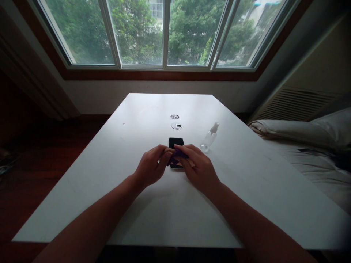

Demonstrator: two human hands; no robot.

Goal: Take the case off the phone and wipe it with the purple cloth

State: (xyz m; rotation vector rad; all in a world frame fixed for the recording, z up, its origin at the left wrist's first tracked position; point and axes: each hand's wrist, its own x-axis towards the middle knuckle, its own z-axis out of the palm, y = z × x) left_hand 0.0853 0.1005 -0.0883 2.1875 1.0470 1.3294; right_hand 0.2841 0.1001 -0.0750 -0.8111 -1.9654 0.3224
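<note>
Both hands meet over a dark smartphone that lies on the white table. Between them is a small purple cloth, bunched up. My left hand is closed, its fingertips pinching the cloth's left side. On the other side, my right hand grips the same cloth with thumb and fingers. The hands and cloth cover the middle of the phone; its top and a bit of its bottom edge show.
Right of the phone, a clear spray bottle stands on the white table. Beyond the phone lie a pale round disc with a dark spot and a patterned round piece. A bed is at the right, a window behind.
</note>
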